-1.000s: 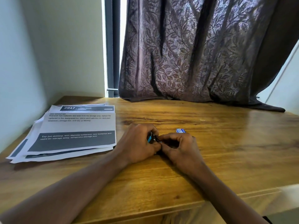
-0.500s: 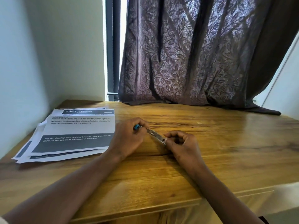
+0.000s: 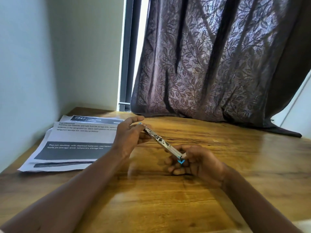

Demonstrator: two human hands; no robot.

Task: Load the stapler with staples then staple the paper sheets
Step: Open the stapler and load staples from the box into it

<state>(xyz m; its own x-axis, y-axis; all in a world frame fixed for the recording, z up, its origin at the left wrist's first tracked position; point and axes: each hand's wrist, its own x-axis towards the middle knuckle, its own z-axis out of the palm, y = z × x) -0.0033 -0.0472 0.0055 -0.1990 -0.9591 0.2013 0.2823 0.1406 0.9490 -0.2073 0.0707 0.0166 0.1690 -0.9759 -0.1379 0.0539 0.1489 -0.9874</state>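
A small stapler (image 3: pixel 162 142) with blue plastic parts is held above the wooden table, swung wide open so its long metal staple channel shows. My left hand (image 3: pixel 130 135) grips its far end, where a bit of blue shows. My right hand (image 3: pixel 193 163) holds the near end, fingers curled round the blue part. A loose stack of printed paper sheets (image 3: pixel 75 142) lies on the table to the left, partly behind my left hand. No staples are visible.
The wooden table (image 3: pixel 193 199) meets a pale wall on the left. A dark patterned curtain (image 3: pixel 210 64) hangs at the back, its hem lying on the table's far edge. The table's front edge runs at the lower right.
The stapler has been opened out to its full length. My left hand has lifted and moved up and away; my right hand has stayed low near the table. The camera has tilted slightly.
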